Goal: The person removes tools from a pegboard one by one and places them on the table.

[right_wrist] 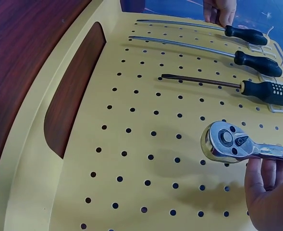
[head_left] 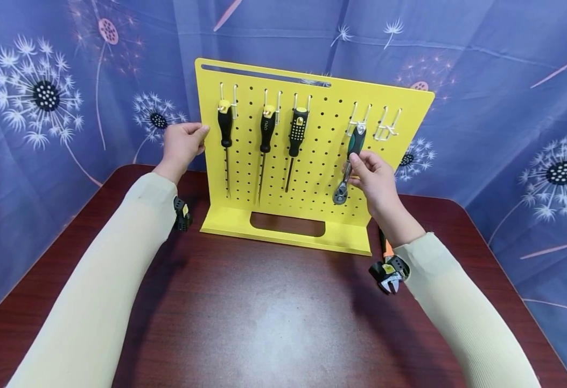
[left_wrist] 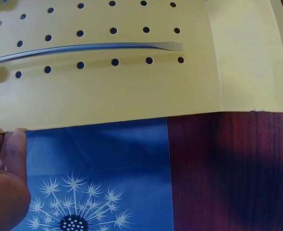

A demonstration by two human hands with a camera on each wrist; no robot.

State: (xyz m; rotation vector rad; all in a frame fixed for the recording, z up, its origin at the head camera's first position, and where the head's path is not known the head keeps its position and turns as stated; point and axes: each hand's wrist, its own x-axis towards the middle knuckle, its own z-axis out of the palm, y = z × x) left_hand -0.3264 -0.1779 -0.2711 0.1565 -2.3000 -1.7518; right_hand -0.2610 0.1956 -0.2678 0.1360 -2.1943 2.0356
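A yellow pegboard [head_left: 329,161] stands on the table. At its left edge my left hand [head_left: 181,146] pinches the board between thumb and fingers; the left wrist view shows these fingertips [left_wrist: 18,139] on the edge. My right hand [head_left: 379,180] holds a ratchet wrench [head_left: 356,141] by its dark green and black handle, in front of a pair of white hooks on the right side. The wrench's round chrome head [right_wrist: 223,139] points down, standing off the board in the right wrist view. Its handle end overlaps the hooks.
Three screwdrivers hang on hooks: one at far left [head_left: 225,124], one beside it [head_left: 266,129] and one with a dotted handle [head_left: 298,132]. A bare hook pair [head_left: 387,129] is at right. Behind my right wrist, an orange-handled tool with metal jaws [head_left: 389,283] lies on the table [head_left: 273,312].
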